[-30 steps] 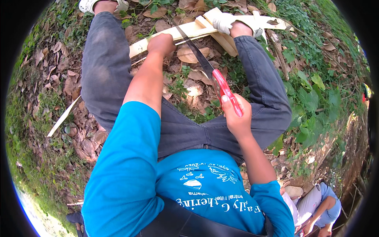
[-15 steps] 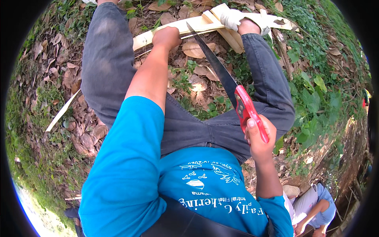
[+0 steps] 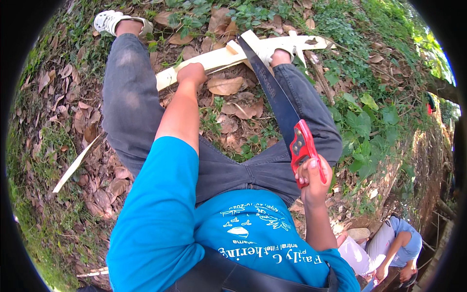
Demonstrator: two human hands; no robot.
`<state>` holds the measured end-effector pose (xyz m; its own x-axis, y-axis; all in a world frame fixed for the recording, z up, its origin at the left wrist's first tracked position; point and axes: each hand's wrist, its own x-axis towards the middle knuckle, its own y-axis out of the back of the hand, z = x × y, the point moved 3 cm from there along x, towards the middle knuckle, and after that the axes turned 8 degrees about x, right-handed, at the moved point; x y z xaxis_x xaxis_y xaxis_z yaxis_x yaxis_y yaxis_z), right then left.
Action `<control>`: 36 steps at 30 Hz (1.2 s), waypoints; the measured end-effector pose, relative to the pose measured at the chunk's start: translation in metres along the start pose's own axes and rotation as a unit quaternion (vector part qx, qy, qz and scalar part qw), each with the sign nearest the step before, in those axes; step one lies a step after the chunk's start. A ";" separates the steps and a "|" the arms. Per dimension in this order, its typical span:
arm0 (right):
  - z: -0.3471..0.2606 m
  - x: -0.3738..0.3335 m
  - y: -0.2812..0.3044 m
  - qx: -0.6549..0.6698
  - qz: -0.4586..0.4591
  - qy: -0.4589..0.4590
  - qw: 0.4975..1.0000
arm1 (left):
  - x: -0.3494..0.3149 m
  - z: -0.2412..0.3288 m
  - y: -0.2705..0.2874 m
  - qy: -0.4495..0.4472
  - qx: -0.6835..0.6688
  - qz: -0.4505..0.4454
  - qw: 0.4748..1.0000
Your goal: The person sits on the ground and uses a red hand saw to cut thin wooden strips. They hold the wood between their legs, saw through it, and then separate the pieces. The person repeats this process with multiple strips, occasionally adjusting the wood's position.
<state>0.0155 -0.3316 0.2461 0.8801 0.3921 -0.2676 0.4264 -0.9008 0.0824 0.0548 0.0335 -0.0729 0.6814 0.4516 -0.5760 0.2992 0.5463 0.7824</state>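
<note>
Far left on my feed, a pale strip lies on the leaf litter, left of and below the left hand, well apart from it. A white shoe sits above and left of that hand; the grey trouser leg runs down from it, left of the forearm.

Left hand: I read it as a closed fist on a pale board, back of the hand up, arm stretched out. I can't see the fingertips, so can't tell how far they wrap under. The board sticks out on both sides of the fist, a short end to its left, the longer run to its right, slanting up. A big dry leaf lies just right of the fist and slightly below.

Further right of the left hand, a pale crosspiece meets the board near the other white shoe. The saw points its tip up there; I can't tell if blade and wood touch.

Right hand: fingers curled round the red handle, no gap, firm hold as far as I see. The blade rises up and left from it, passing in front of the right trouser leg.

Right of and above that hand, leafy plants. Below and right, well apart, another person in a blue top, bent forward.
</note>
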 end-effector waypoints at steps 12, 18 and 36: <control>-0.043 -0.046 0.087 0.151 0.087 0.255 0.951 | -0.046 -0.007 0.039 -0.085 -0.212 -0.128 0.965; -0.079 -0.058 0.193 0.125 0.222 0.361 0.897 | -0.094 0.006 0.080 -0.167 -0.282 -0.241 0.914; 0.151 0.106 0.268 -0.410 0.156 0.026 0.898 | -0.161 0.033 0.096 -0.193 -0.207 0.055 0.957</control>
<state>0.1917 -0.5597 0.0953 0.9829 0.1723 -0.0653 0.1492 -0.5370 0.8303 -0.0042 -0.0096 0.1027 0.9139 0.2718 -0.3015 -0.0253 0.7794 0.6260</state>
